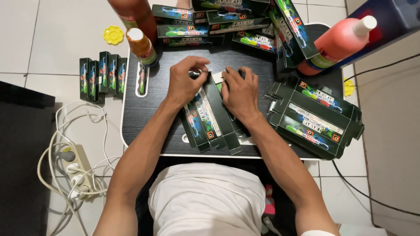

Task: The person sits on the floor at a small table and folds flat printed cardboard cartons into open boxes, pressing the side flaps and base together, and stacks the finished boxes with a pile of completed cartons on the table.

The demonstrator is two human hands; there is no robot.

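Observation:
A long dark green printed carton lies on the small black table, its near end toward my body. Both hands work at its far end. My left hand pinches the carton's end flap with fingers curled. My right hand presses on the same end from the right side, fingers bent over a white flap. What lies under the hands at the carton's end is hidden.
A stack of flat cartons rests at the table's right edge. Finished boxes pile at the back, several more stand on the floor left. Two orange-red bottles stand nearby. A power strip with cables lies on the floor left.

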